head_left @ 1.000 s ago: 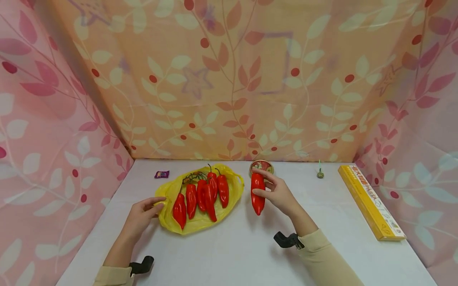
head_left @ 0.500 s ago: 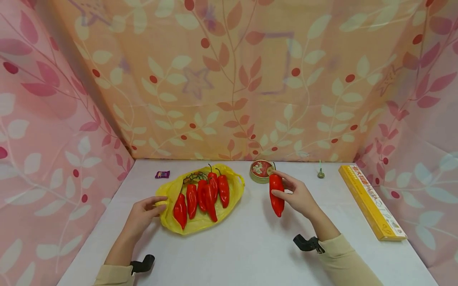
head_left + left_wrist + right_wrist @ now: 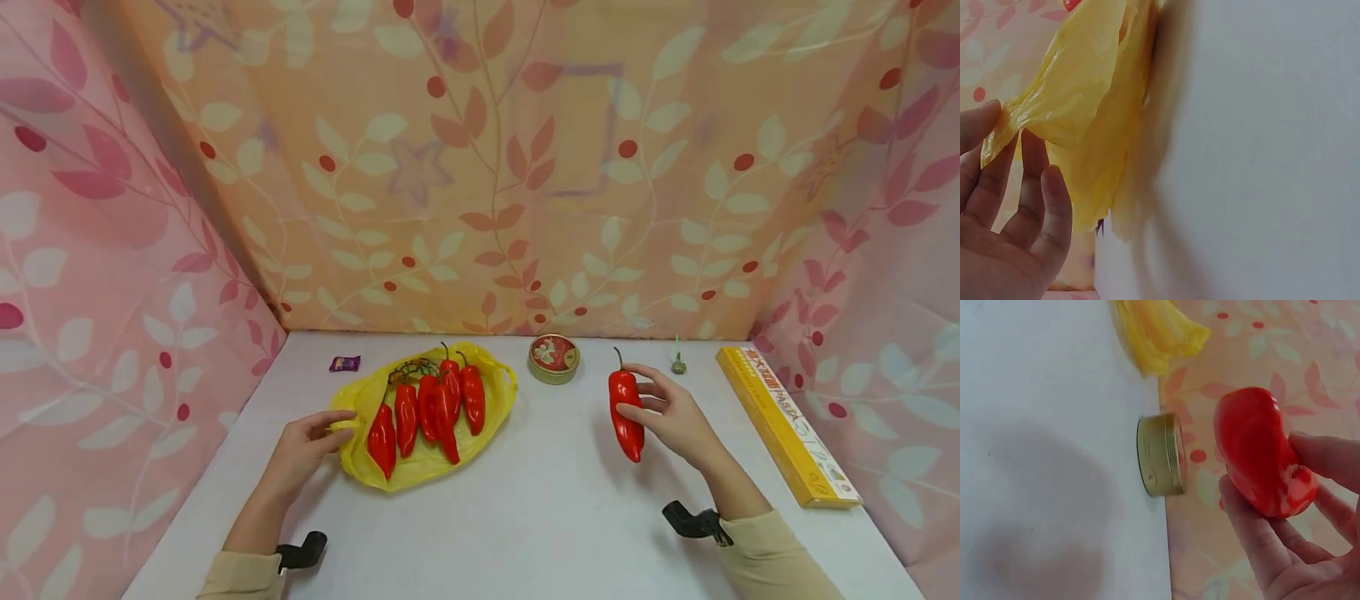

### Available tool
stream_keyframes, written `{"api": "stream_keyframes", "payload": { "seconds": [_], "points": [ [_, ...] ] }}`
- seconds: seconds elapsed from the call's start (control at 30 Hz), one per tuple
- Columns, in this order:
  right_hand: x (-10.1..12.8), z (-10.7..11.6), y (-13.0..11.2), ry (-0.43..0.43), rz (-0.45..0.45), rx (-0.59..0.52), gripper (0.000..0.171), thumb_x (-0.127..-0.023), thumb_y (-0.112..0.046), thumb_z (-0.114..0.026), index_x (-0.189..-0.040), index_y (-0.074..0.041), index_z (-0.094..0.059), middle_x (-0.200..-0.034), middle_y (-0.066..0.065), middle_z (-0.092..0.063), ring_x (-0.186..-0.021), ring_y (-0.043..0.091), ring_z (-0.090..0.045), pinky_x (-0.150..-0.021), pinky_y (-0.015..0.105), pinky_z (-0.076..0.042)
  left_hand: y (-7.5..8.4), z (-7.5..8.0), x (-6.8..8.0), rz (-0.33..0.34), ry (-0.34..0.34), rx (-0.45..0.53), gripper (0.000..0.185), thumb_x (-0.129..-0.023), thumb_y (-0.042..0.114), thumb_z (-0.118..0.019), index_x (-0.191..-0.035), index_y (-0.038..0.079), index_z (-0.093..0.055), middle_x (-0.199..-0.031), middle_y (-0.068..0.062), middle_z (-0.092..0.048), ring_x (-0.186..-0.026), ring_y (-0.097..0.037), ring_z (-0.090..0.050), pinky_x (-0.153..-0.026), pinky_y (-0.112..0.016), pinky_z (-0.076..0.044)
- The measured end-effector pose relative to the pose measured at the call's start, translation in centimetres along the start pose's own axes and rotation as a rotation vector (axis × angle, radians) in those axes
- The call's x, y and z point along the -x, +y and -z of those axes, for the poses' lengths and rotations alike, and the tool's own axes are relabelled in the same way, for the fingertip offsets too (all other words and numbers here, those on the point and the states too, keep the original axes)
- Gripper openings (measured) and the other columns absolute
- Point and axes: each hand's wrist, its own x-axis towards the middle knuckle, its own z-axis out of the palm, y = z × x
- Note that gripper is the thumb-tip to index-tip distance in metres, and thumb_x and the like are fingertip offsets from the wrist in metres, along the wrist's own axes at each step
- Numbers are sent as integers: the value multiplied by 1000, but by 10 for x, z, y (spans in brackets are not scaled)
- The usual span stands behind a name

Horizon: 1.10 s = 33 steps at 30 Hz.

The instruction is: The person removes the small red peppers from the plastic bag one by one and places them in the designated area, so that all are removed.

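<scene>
My left hand pinches the left edge of a yellow plastic bag, which is spread wide on the table. In the left wrist view, thumb and fingertips grip a gathered corner of the bag. Several glossy red chili peppers with dark stems lie in it. On the right, my right hand holds one more red chili pepper between thumb and fingers, stem end away from me. The right wrist view shows this pepper lifted above the table, with its shadow on the white cloth.
A round red-and-gold tin stands behind, between bag and right hand. A small purple packet lies at the back left. A small green object sits beyond the right hand, and a yellow pasta box lies at the right edge.
My right hand has carried the chili pepper to the right, from in front of the tin to well past it. The left hand has stayed at the bag's edge.
</scene>
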Motion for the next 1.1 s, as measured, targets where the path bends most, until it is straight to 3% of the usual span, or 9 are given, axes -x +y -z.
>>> {"api": "stream_keyframes", "payload": {
  "seconds": [0.23,0.63,0.9,1.1],
  "points": [
    [8,21,20,25,0,80,68,-94,-38,-72,-154,-26,-43,-140,24,-55,-119,44,-57,-77,41,-63,-2,1,-1,-11,-3,20,46,-95,31,-72,-135,10,-65,-142,-13,-54,-104,-20,-59,-87,-25,-58],
    [17,54,52,-10,-74,141,72,-96,-40,-68,-157,-20,-36,-147,29,-46,-123,48,-52,-76,35,-62,-3,0,-4,-15,-2,24,44,-96,30,-71,-135,10,-65,-141,-13,-53,-104,-22,-59,-86,-23,-58],
    [22,66,72,-39,-152,184,74,-94,-40,-71,-157,-20,-37,-147,31,-44,-122,49,-52,-78,43,-63,-2,-1,-2,-9,-16,25,46,-96,30,-71,-136,9,-64,-142,-15,-53,-103,-19,-60,-86,-23,-58],
    [21,69,79,-47,-154,214,72,-94,-38,-71,-156,-18,-39,-145,32,-46,-120,50,-53,-79,46,-62,-1,-1,-3,-13,-11,20,44,-96,27,-70,-135,9,-64,-141,-14,-53,-101,-19,-61,-85,-23,-58]
  ]
}}
